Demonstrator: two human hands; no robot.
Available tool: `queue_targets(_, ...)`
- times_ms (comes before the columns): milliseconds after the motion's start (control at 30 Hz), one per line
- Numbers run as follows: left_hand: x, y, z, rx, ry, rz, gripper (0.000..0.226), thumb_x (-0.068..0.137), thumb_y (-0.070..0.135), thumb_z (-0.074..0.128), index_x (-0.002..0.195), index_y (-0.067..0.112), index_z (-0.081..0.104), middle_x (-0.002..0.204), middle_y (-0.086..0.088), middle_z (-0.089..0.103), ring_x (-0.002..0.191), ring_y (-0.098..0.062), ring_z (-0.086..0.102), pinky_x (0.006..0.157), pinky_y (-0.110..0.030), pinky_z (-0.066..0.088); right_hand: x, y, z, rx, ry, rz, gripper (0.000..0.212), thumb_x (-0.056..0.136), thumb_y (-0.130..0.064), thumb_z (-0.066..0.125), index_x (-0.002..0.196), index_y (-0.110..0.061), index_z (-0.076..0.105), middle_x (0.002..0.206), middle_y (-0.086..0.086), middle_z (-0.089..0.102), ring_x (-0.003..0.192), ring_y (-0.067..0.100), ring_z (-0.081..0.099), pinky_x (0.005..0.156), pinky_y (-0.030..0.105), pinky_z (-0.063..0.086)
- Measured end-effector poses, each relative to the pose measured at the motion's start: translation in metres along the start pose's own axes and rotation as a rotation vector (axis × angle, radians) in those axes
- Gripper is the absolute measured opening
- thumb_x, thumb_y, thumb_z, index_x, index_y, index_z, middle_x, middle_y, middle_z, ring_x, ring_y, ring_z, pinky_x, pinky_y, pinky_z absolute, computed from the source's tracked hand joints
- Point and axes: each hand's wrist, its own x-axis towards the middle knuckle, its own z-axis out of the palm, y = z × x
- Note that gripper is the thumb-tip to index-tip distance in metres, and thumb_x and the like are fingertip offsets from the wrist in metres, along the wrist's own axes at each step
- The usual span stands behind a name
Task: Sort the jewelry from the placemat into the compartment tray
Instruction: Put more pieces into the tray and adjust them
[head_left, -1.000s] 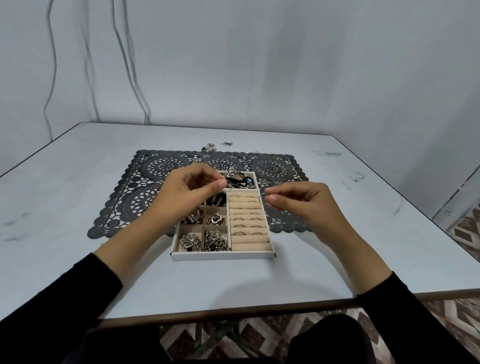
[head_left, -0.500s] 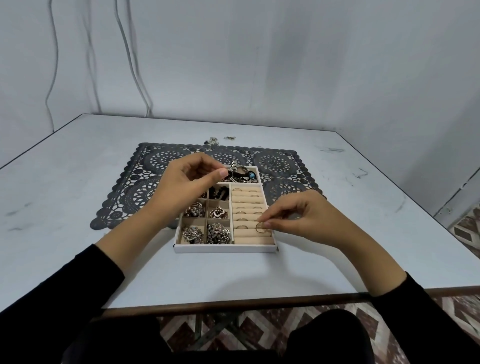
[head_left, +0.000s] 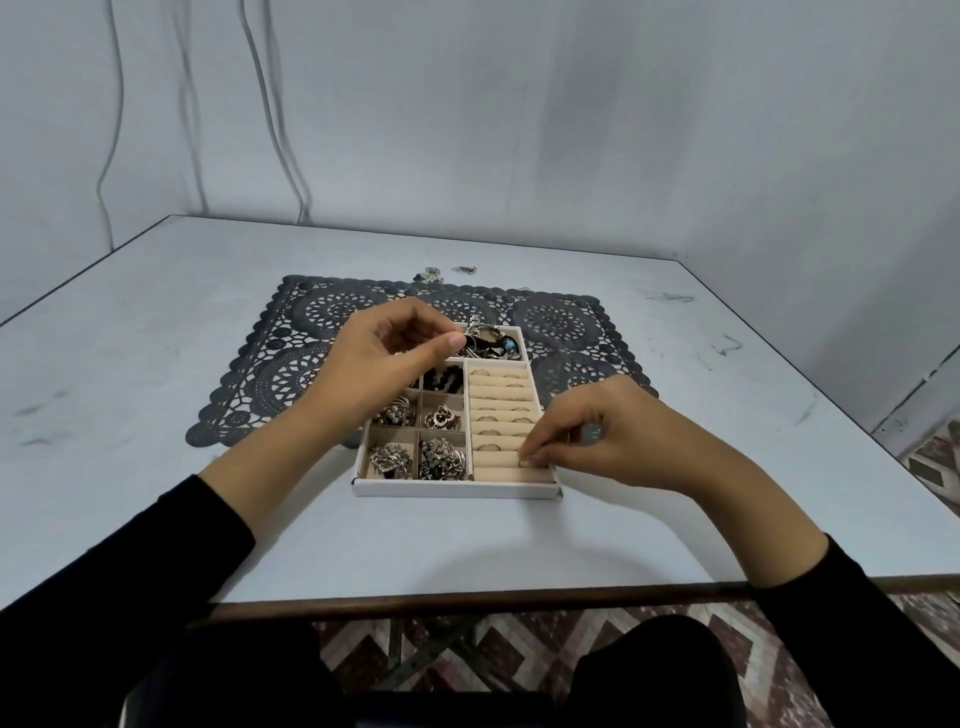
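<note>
At worktop centre, toward the near edge: tray, white rim, with its far part lying on the near edge of the mat. The mat is dark and lace-cut, and lies across the middle of the worktop.

Tray layout:
- Right side: a column of beige rolls, with rings seated in most of the slots.
- Left side: square compartments. Brooches sit in the near ones and black beads in one further back.
- Far end: one wide compartment holding a tangle of metal pieces, one of them with a blue stone.

Right hand: at the tray's near right corner, low over the rolls. Thumb and fingers are pressed together, pinching a ring at a slot close to the right wall, among the nearest rows. The fingertips hide most of the ring. The remaining fingers are curled.

Left hand: over the tray's far left part. Fingers are curled, with the thumb tip against the index finger. Cannot tell whether anything is pinched between them.

Off the mat, just beyond its far edge, a few small metal pieces lie on the bare worktop.

Both forearms are in black sleeves.
</note>
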Motion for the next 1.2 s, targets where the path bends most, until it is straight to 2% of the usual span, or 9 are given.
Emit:
queue_targets(100, 0.0, 0.0, 0.0, 0.003, 0.003, -0.002, 0.007, 0.084, 0.017, 0.074, 0.091, 0.015, 0.072, 0.087, -0.011, 0.073, 0.078, -0.014, 0.067, 0.07, -0.024, 0.057, 0.001, -0.002, -0.003, -0.028, -0.054, 0.002, 0.012, 0.08, -0.014, 0.076, 0.09, -0.021, 0.078, 0.082, -0.013, 0.07, 0.077, 0.004, 0.065, 0.071, 0.017, 0.05)
queue_targets(333, 0.001, 0.001, 0.001, -0.007, -0.008, 0.001, 0.007, 0.084, 0.016, 0.074, 0.091, 0.014, 0.072, 0.086, -0.008, 0.073, 0.079, -0.018, 0.068, 0.071, -0.02, 0.055, 0.003, -0.001, -0.008, 0.01, -0.105, 0.025, 0.017, 0.081, -0.01, 0.074, 0.093, -0.022, 0.078, 0.083, -0.015, 0.07, 0.078, 0.005, 0.065, 0.074, 0.021, 0.052)
queue_targets(500, 0.001, -0.001, 0.0, -0.011, -0.007, -0.004, 0.008, 0.084, 0.018, 0.075, 0.091, 0.014, 0.072, 0.087, -0.011, 0.073, 0.086, -0.033, 0.07, 0.075, -0.031, 0.057, 0.006, 0.0, -0.011, 0.019, -0.146, 0.034, 0.018, 0.081, -0.009, 0.074, 0.094, -0.021, 0.078, 0.084, -0.015, 0.07, 0.079, 0.004, 0.065, 0.075, 0.02, 0.051)
queue_targets(700, 0.0, 0.001, 0.0, -0.006, -0.018, -0.003, 0.009, 0.085, 0.017, 0.075, 0.092, 0.013, 0.072, 0.088, -0.01, 0.074, 0.087, -0.032, 0.07, 0.077, -0.033, 0.058, 0.01, 0.0, -0.012, 0.02, -0.175, 0.06, 0.017, 0.081, -0.01, 0.074, 0.093, -0.022, 0.078, 0.084, -0.013, 0.071, 0.078, 0.002, 0.064, 0.073, 0.015, 0.047)
queue_targets(833, 0.0, 0.0, 0.0, -0.003, -0.022, -0.009, 0.011, 0.084, 0.019, 0.074, 0.093, 0.013, 0.072, 0.088, -0.01, 0.074, 0.089, -0.033, 0.07, 0.079, -0.039, 0.059, 0.013, -0.001, -0.011, -0.009, -0.194, 0.069, 0.017, 0.081, -0.012, 0.074, 0.092, -0.023, 0.078, 0.085, -0.013, 0.072, 0.077, 0.002, 0.064, 0.072, 0.013, 0.045)
queue_targets(967, 0.0, 0.001, 0.0, -0.007, -0.025, -0.001, 0.01, 0.084, 0.018, 0.074, 0.093, 0.013, 0.072, 0.089, -0.01, 0.074, 0.089, -0.033, 0.069, 0.078, -0.033, 0.058, 0.013, -0.002, -0.013, 0.017, -0.197, 0.078, 0.016, 0.08, -0.012, 0.075, 0.091, -0.022, 0.078, 0.084, -0.012, 0.072, 0.078, 0.001, 0.064, 0.072, 0.012, 0.045)
queue_targets(1200, 0.001, -0.001, 0.0, -0.012, -0.034, 0.002, 0.011, 0.084, 0.019, 0.074, 0.093, 0.013, 0.072, 0.086, -0.008, 0.074, 0.087, -0.03, 0.07, 0.075, -0.027, 0.057, 0.015, -0.001, -0.016, 0.03, -0.199, 0.095, 0.015, 0.079, -0.01, 0.075, 0.09, -0.02, 0.078, 0.084, -0.007, 0.073, 0.082, 0.005, 0.068, 0.077, 0.021, 0.052)
